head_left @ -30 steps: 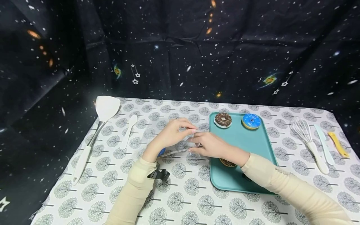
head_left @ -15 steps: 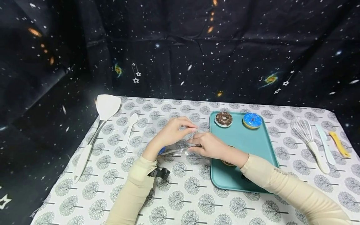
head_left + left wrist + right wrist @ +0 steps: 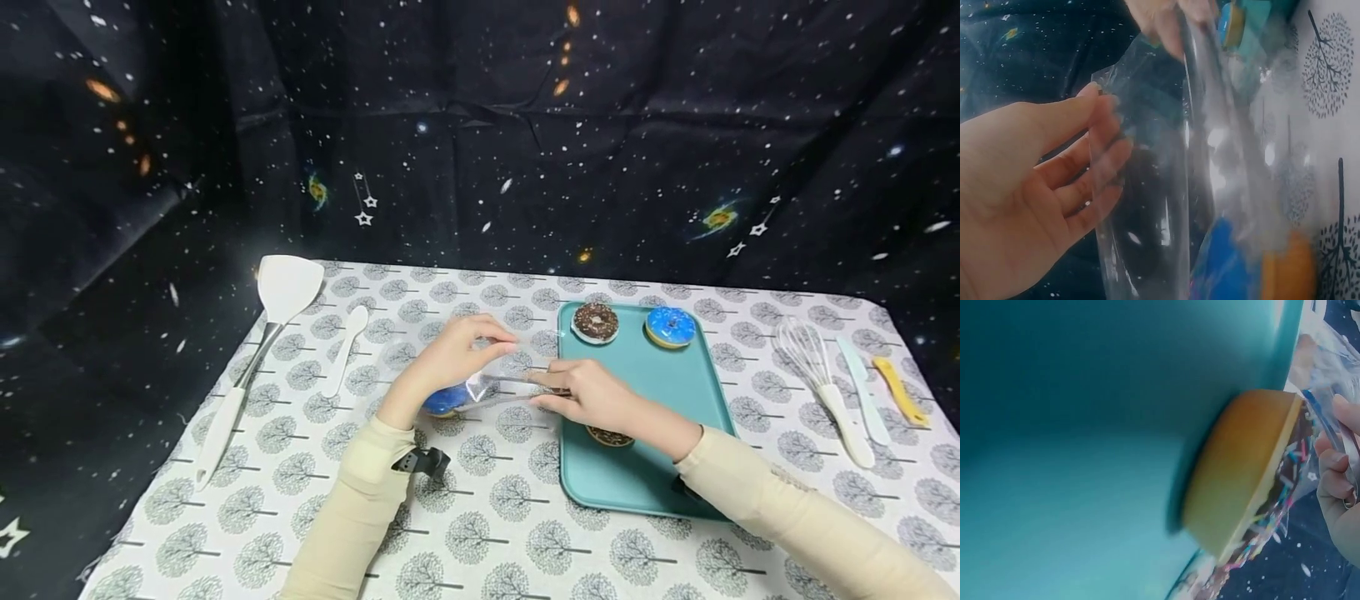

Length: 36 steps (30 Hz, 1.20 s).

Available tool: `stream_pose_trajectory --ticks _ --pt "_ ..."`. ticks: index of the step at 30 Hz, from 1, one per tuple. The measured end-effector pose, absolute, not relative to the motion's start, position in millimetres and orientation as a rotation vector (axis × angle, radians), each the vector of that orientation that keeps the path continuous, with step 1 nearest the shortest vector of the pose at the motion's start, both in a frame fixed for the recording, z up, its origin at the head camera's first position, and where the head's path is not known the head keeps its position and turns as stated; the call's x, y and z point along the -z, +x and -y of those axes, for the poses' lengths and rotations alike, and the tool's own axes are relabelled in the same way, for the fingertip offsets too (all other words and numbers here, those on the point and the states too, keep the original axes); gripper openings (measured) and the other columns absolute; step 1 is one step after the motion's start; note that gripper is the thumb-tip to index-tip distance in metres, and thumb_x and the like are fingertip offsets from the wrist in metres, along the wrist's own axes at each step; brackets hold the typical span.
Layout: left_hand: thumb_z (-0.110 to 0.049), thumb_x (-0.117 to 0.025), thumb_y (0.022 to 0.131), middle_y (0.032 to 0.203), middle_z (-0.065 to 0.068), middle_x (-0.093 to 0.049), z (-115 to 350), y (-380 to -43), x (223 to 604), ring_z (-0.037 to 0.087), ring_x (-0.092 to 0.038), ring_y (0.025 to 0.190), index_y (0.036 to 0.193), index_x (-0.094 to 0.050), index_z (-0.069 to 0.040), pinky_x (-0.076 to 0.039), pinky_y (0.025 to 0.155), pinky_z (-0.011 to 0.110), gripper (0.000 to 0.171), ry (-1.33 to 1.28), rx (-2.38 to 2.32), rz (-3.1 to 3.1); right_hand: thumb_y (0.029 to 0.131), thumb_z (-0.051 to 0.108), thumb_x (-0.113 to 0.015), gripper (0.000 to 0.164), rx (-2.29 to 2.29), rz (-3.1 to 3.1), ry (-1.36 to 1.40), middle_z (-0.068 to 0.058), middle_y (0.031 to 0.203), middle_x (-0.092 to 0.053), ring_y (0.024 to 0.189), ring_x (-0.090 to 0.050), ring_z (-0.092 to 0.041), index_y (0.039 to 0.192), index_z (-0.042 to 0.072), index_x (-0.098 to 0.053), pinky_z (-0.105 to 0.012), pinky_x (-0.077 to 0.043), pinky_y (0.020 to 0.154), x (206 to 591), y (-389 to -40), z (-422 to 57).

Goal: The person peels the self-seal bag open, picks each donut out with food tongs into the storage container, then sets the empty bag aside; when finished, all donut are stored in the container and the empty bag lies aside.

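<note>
My left hand [image 3: 461, 354] pinches the edge of a clear plastic bag [image 3: 1147, 206] between thumb and fingertips. A blue-iced donut [image 3: 446, 400] lies inside the bag, partly hidden behind the left wrist. In the right hand [image 3: 592, 396] I grip metal tongs [image 3: 504, 400], whose arms stand apart and reach into the bag toward the donut. Under the right wrist, a chocolate donut with coloured sprinkles [image 3: 1241, 475] sits on the teal tray [image 3: 645, 475], mostly covered in the head view.
Another chocolate donut [image 3: 595, 322] and a blue one [image 3: 670, 327] sit at the tray's far end. To the left lie a white spatula [image 3: 288, 287] and a small white spoon [image 3: 345, 350]. Right of the tray are a whisk [image 3: 825, 387], a pale blue knife [image 3: 862, 387] and a yellow-handled tool [image 3: 900, 392].
My right hand has moved right with the tongs, away from the left hand. More of the blue donut and the tongs' arms now shows. The left hand stays nearly still.
</note>
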<state>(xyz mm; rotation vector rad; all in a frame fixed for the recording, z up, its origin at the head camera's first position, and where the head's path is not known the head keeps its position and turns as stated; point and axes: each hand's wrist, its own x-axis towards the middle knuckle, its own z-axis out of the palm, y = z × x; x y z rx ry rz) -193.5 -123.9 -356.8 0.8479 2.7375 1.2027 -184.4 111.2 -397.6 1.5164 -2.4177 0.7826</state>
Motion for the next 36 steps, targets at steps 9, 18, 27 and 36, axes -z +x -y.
stream_pose_trajectory --ticks 9,18,27,36 --pt "-0.027 -0.062 0.091 0.11 0.0 -0.067 123.2 -196.0 363.1 0.018 -0.057 0.11 0.105 -0.071 -0.014 -0.038 0.103 0.041 0.022 0.82 -1.112 -2.777 0.08 0.02 -0.072 0.033 -0.775 2.402 1.392 0.01 0.07 -0.056 0.05 -0.036 0.006 0.107 0.001 -0.069 -0.006 -0.033 0.045 389.8 -170.8 -147.4" --pt "-0.021 -0.063 0.09 0.104 0.003 -0.067 121.8 -199.5 372.8 0.019 -0.06 0.101 0.106 -0.071 -0.009 -0.045 0.094 0.04 0.022 0.821 -1.103 -2.794 0.078 0.019 -0.074 0.034 -0.653 2.427 1.258 0.012 0.072 -0.052 0.051 -0.032 0.008 0.107 0.002 -0.069 -0.005 -0.032 0.045 376.3 -151.3 -195.0" --pt "-0.021 -0.062 0.09 0.11 0.006 -0.066 116.1 -198.5 378.0 0.022 -0.06 0.103 0.108 -0.069 -0.007 -0.045 0.095 0.041 0.023 0.662 -1.094 -2.8 0.08 0.027 -0.073 0.035 -0.638 2.362 1.138 0.012 0.071 -0.052 0.052 -0.033 0.009 0.103 0.001 -0.071 -0.005 -0.033 0.045 370.3 -132.3 -236.2" --pt "-0.025 -0.063 0.09 0.1 -0.001 -0.066 107.8 -199.3 388.0 0.016 -0.061 0.096 0.105 -0.07 -0.011 -0.047 0.091 0.036 0.022 0.638 -1.054 -2.807 0.066 0.015 -0.081 0.04 -0.568 2.458 0.894 0.014 0.074 -0.058 0.053 -0.038 0.008 0.104 0.005 -0.072 -0.008 -0.033 0.046 362.2 -99.2 -284.8"
